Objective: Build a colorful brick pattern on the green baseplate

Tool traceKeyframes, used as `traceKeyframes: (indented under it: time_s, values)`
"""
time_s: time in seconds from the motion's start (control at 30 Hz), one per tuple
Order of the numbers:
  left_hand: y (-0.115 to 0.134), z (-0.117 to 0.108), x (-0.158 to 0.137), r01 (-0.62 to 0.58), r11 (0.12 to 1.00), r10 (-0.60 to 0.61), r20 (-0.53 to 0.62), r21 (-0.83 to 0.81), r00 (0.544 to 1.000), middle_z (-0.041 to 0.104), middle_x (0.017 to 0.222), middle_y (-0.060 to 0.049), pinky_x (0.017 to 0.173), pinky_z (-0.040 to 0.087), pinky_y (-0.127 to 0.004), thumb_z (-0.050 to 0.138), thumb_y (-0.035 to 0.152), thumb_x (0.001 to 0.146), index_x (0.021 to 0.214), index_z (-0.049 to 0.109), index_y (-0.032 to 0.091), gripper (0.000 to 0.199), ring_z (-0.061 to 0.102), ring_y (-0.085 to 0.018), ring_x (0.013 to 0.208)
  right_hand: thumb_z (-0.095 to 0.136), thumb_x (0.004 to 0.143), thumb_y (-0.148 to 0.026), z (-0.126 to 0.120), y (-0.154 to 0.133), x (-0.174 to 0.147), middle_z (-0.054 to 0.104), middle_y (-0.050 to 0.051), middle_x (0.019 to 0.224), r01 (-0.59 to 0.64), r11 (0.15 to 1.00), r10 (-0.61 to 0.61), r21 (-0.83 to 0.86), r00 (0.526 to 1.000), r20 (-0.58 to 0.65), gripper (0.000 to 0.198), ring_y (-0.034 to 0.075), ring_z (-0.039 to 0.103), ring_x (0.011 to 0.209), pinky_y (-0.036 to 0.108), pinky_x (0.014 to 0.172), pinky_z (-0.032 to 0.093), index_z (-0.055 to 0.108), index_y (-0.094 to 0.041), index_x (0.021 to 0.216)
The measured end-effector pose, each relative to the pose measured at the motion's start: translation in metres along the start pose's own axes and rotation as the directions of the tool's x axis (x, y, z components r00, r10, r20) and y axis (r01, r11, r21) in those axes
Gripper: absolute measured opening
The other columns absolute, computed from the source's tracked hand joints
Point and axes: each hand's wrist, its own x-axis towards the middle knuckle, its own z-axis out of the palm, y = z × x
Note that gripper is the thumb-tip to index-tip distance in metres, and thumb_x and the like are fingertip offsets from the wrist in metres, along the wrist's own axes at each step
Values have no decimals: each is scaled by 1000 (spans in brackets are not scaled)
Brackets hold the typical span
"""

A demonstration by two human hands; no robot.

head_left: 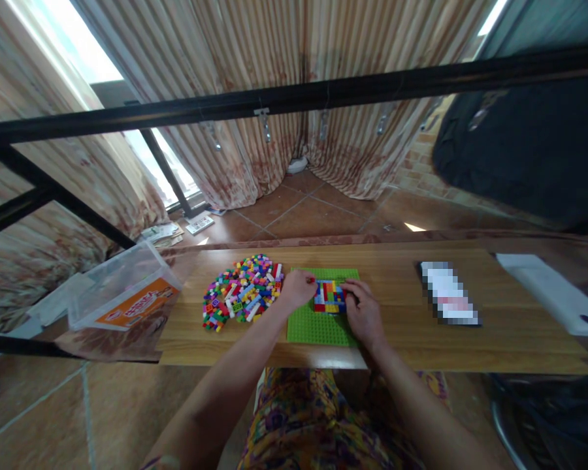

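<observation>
On a green studded baseplate [318, 333] sits a low block of multicoloured toy bricks [329, 297], with red, yellow, blue and white pieces showing. My left hand [296, 289] is at its upper left corner, fingertips pinched around what looks like a small red brick [311, 280]. From the right, my right hand [365, 312] has its fingers bent against the block's right edge, touching it. Part of that edge is hidden by the fingers. A wide heap of loose toy bricks [245, 290] lies left of the baseplate, beside my left hand.
The wooden table [396, 346] bears a phone [448, 294] with a blurred screen on the right. A clear plastic box [127, 287] with an orange label stands off the table's left end. A black metal bar [294, 98] crosses beyond the table, before striped curtains [255, 52].
</observation>
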Motion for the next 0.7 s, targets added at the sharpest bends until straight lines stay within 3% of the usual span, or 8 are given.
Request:
traceKeyframes:
  time_s: [0.4,0.7]
  values:
    - [13,7,-20,39,995,-32,-80,90,996,72,83,-7,73,49,-28,62,18,77,105,69,14,29,66,-19,76,44,86,-21,-1,-2,1,65,12,109,-1,1000,1,-13,1000,11,28,23,60,104,46,99,45,71,-19,93]
    - [18,12,-17,117,984,-100,-132,132,986,73,89,-8,79,50,-29,63,22,78,105,69,16,28,67,-20,86,44,85,-20,-1,-2,1,65,12,110,-2,1000,2,-8,1000,4,28,23,60,103,45,97,46,71,-19,93]
